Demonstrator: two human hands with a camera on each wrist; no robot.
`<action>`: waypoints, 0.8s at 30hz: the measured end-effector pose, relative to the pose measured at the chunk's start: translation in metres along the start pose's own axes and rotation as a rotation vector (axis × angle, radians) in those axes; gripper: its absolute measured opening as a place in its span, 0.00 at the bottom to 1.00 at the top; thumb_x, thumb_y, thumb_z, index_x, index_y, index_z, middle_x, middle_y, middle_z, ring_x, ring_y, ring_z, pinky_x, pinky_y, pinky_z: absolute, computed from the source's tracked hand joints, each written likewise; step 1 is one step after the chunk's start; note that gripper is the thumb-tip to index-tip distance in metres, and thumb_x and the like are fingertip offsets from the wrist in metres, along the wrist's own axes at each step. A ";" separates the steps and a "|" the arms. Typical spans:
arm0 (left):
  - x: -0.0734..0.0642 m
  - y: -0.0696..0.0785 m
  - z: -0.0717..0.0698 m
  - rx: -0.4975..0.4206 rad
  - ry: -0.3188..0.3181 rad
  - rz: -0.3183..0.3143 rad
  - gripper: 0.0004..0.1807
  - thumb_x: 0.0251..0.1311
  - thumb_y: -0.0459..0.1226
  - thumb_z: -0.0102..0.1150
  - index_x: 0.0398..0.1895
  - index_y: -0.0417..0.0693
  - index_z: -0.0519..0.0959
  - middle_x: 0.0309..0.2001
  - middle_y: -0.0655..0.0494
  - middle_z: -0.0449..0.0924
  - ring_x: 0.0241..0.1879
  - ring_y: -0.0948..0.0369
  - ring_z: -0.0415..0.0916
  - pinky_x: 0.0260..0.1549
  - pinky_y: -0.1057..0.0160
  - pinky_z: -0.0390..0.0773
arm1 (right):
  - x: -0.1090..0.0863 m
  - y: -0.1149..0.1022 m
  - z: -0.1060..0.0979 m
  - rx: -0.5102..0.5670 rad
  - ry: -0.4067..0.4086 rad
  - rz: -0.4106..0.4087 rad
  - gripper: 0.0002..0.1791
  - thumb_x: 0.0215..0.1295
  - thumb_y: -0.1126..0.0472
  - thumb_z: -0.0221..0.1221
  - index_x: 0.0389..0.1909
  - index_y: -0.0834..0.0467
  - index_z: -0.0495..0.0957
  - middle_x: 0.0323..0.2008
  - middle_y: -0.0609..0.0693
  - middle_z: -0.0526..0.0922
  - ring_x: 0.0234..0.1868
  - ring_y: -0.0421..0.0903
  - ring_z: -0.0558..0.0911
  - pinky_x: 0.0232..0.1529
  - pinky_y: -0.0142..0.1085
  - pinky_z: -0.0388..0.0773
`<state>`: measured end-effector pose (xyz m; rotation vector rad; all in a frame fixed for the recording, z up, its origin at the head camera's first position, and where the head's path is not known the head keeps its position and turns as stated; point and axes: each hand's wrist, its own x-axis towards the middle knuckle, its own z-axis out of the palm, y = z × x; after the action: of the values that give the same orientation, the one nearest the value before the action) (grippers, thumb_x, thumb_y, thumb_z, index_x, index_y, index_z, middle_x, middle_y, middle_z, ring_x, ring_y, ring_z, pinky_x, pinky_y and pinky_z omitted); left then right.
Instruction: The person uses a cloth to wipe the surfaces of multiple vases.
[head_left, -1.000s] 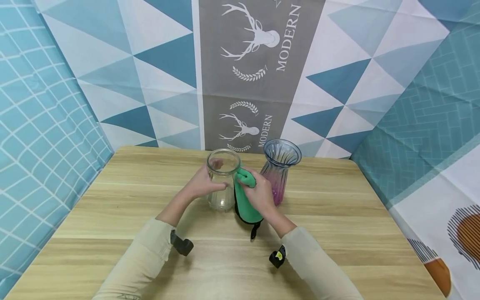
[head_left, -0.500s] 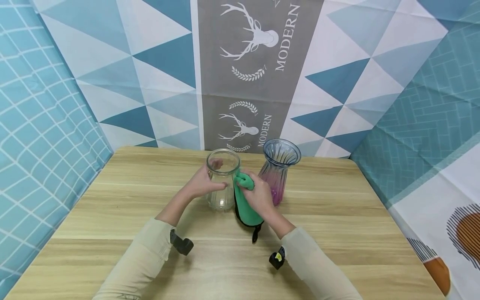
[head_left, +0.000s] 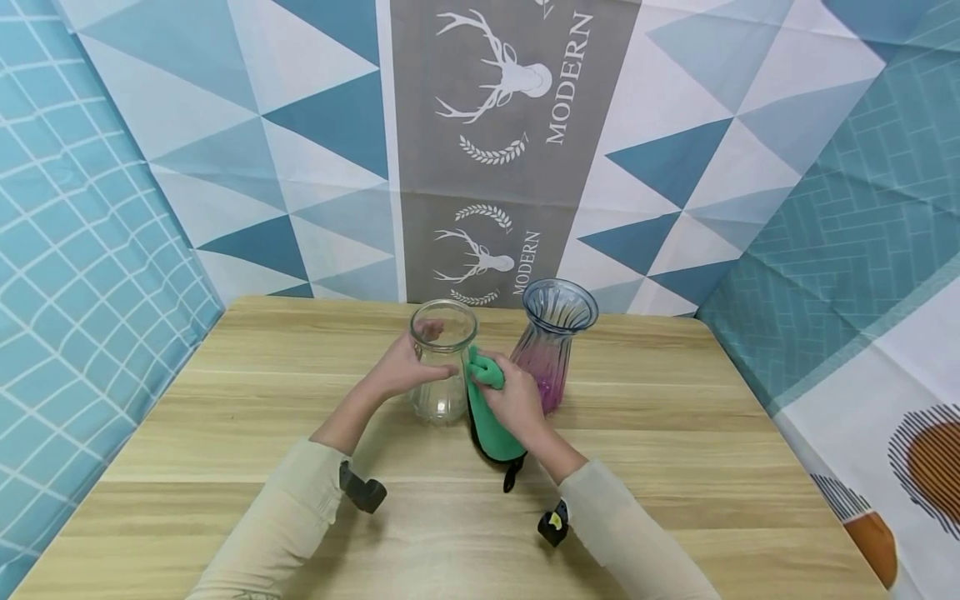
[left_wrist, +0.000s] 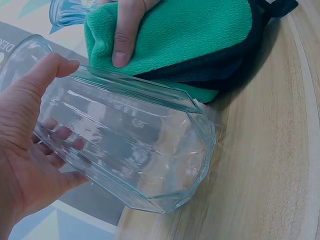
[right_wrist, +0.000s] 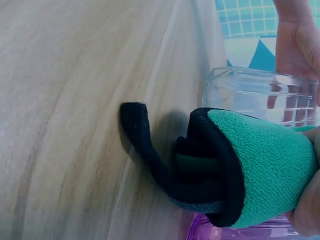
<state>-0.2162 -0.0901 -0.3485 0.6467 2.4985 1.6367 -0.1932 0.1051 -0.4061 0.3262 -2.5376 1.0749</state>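
Note:
A clear glass vase (head_left: 441,402) with a thick round rim stands upright on the wooden table. Around its upper body, my left hand (head_left: 401,364) grips it, thumb on the near side and fingers seen through the glass in the left wrist view. My right hand (head_left: 517,396) holds a folded green towel (left_wrist: 200,37) with black edging, bunched at the top and laid along the vase's right side. From the towel's lower end a black loop (right_wrist: 142,145) hangs over the table. Part of the right hand's fingers is hidden by the towel.
Just right of the towel stands a second glass vase (head_left: 551,350), blue at its flared rim and pink at the base, partly behind the right hand. Patterned cloth (head_left: 322,150) hangs behind the table (head_left: 660,467) and along both sides. A small black camera sits at each wrist.
My right hand has slid a little down the clear vase's side with the towel. The left hand keeps its grip, and the vase stays in place. The head view has shifted slightly.

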 end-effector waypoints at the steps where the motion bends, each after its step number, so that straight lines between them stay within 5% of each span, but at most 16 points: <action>1: 0.000 0.000 0.000 -0.004 0.001 -0.005 0.42 0.47 0.33 0.69 0.64 0.33 0.59 0.65 0.34 0.62 0.67 0.41 0.57 0.67 0.43 0.55 | -0.001 0.000 0.000 0.000 -0.005 0.002 0.21 0.56 0.59 0.66 0.52 0.52 0.78 0.45 0.55 0.84 0.43 0.53 0.83 0.43 0.47 0.80; 18: -0.001 0.001 0.001 0.005 0.045 0.013 0.39 0.45 0.31 0.69 0.61 0.32 0.60 0.59 0.32 0.64 0.59 0.38 0.63 0.61 0.40 0.64 | 0.002 0.000 -0.005 0.087 0.089 -0.038 0.22 0.54 0.61 0.66 0.52 0.53 0.78 0.49 0.55 0.83 0.49 0.53 0.82 0.47 0.47 0.79; 24: 0.014 -0.035 0.004 -0.002 0.061 0.026 0.42 0.43 0.34 0.71 0.60 0.36 0.59 0.59 0.35 0.64 0.60 0.40 0.63 0.61 0.41 0.64 | 0.005 -0.005 -0.008 0.091 0.112 -0.071 0.22 0.54 0.61 0.67 0.52 0.53 0.78 0.48 0.54 0.83 0.50 0.52 0.82 0.49 0.46 0.79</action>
<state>-0.2386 -0.0928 -0.3790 0.6418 2.5409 1.6922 -0.1941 0.1070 -0.3953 0.3669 -2.3659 1.1506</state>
